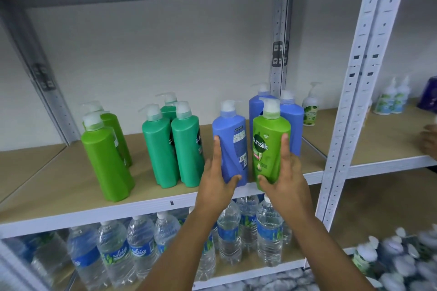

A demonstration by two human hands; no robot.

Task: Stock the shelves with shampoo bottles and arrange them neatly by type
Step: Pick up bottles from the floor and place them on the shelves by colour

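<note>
Two bottles are in your hands at the shelf's (142, 205) front edge — left hand (218, 172) gripping the blue bottle (230, 139), right hand (285, 172) gripping the light-green bottle (269, 146). It probably needs carrying to the light-green pair (104, 149) at the left end.

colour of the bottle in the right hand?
Lime green bottle with a white pump, gripped by the right hand; head view.

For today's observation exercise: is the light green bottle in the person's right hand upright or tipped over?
Upright: the light green bottle has its pump on top, held in the right hand.
</note>
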